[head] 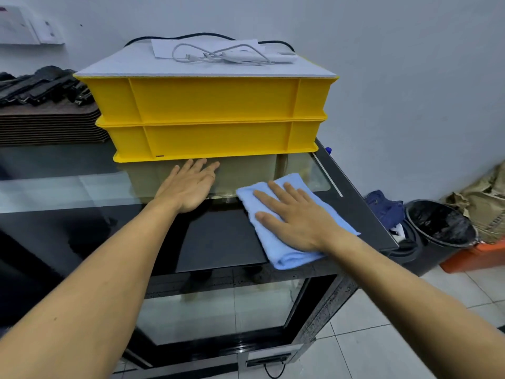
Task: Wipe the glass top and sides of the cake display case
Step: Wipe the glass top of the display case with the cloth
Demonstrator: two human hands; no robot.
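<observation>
1. Two bare arms reach out from the bottom of the view, one on each side.
2. The right hand [296, 217] lies flat on a folded light blue cloth [276, 242]. Its fingers [276, 191] are straight and spread, pressing the cloth down, not curled round it.
3. The cloth rests on the dark glass top of the black cake display case [218, 242], near the right front corner.
4. The left hand [188, 187] lies flat on the glass just beside the cloth. Its fingers are straight and hold nothing. The tips reach close to the bottom yellow plastic crate [213, 140].
5. Two yellow crates sit stacked on the back of the glass top, with a white cable [218, 54] on the lid.
6. My guess is the wiping is at an early stage. Only the front of the top is being wiped. The part under the crates cannot be reached yet.
7. The glass front and sides below look untouched, so they are left to do.
</observation>
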